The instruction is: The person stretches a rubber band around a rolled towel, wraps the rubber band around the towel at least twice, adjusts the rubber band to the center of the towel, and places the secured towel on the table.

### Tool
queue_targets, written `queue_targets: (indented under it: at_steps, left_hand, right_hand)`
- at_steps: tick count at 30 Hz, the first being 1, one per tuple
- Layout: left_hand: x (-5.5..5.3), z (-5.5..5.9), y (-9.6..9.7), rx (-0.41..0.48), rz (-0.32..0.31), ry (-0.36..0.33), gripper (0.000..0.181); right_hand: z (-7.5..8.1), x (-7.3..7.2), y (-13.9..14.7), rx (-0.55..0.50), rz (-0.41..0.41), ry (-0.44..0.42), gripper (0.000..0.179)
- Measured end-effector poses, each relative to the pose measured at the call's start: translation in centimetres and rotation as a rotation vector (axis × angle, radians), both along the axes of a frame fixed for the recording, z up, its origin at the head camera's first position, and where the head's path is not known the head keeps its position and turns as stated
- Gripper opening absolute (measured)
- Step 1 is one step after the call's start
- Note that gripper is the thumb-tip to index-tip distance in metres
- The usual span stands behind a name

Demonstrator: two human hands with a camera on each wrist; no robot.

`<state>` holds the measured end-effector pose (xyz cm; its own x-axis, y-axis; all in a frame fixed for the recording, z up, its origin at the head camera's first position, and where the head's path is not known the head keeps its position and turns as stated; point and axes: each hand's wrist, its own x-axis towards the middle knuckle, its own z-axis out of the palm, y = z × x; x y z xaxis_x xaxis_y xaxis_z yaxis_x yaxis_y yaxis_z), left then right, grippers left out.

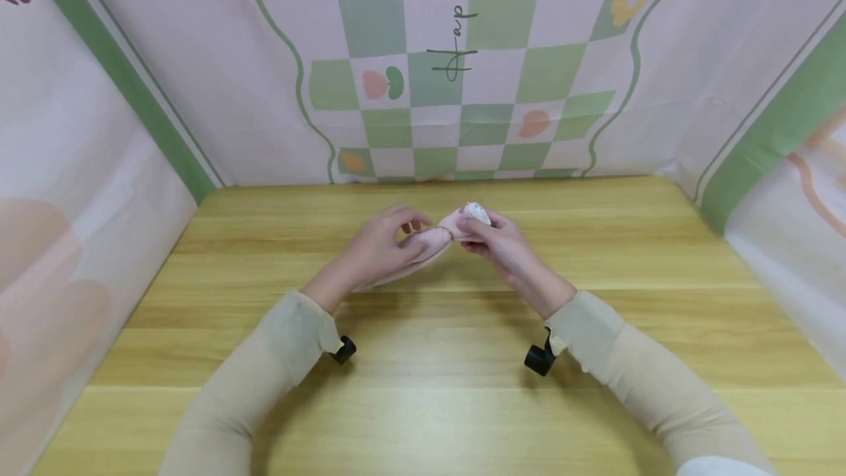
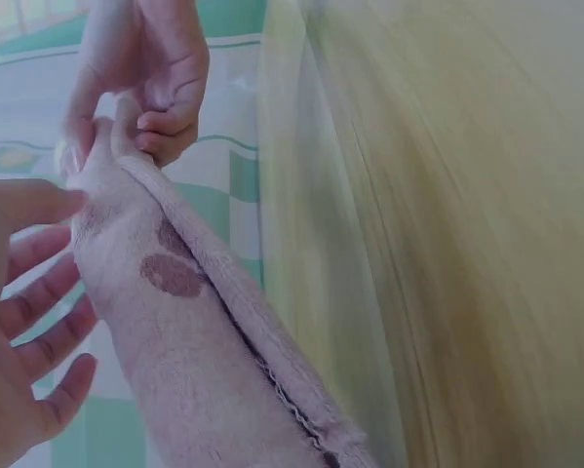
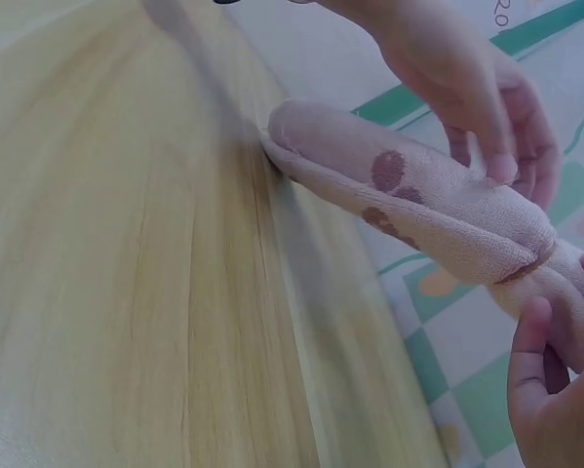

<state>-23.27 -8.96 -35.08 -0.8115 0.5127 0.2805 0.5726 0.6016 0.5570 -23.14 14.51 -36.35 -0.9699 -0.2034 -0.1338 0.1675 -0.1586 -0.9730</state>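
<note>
A pale pink cloth roll [image 1: 428, 242] is held out over the middle of the counter [image 1: 423, 424], nearer its back edge than the person's sleeves. Its surface looks soft and fuzzy, with dark reddish-brown spots [image 3: 389, 171] on the long part and a seam-like fold running along its length. A thin brown band [image 3: 527, 273] circles it near one end, pinching it into a narrow neck; beyond this is a shorter end with a whitish patterned tip.

The right hand [image 1: 507, 242] pinches that short end between thumb and fingers. The left hand [image 1: 380, 242] is loosely spread beside the long part, its thumb against the cloth and its other fingers curved away without closing round it.

The back edge of the counter meets a hanging curtain [image 1: 492, 127] with green and white checks, a little way past the roll. The side edges slope outward towards the person, well apart from both hands, and broad stretches of wood lie to the left, to the right and in front. A shadow falls under the roll; whether its lower end touches the wood cannot be told.

Seen from the head, the long axis runs slantwise, from beside the left wrist up to the right and away from the person, with a slight bend at the band. The short end points to the back right, the long part to the front left.
</note>
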Motion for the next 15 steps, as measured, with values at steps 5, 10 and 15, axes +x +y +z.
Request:
queue_targets:
  at_steps: [5, 10, 15]
  left_hand:
    - [-0.2, 0.3, 0.7, 0.082, -0.030, 0.057, 0.023]
    - [-0.2, 0.1, 1.5, 0.107, -0.010, 0.101, 0.018]
    - [0.0, -0.5, 1.9, 0.103, -0.008, 0.144, 0.017]
  right_hand:
    - [0.2, -0.1, 0.1, 0.055, 0.006, 0.009, 0.052]
    - [0.4, -0.2, 0.1, 0.087, -0.001, 0.022, 0.052]
    - [0.4, -0.2, 0.1, 0.097, 0.003, 0.019, 0.050]
